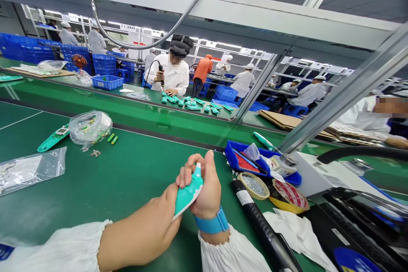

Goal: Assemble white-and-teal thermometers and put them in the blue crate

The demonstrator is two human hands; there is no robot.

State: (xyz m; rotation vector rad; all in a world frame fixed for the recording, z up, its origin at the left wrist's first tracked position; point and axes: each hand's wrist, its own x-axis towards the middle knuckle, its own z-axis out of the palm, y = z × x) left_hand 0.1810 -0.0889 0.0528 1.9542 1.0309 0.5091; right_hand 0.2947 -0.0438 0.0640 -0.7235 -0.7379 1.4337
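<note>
Working from afar, I read a steady two-handed hold: my left hand (143, 231) cups the lower edge of the teal plastic casing (188, 199), while my right hand (205, 191) curls its pressed-together fingers (188, 173) over it, pinching it, the white tip (198, 171) just beyond them.

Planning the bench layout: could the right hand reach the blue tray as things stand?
Probably yes. The right hand sits close to the blue plastic tray, with only green bench mat between them. Nothing blocks it, though that hand grips the teal plastic casing and would likely release it first.
</note>
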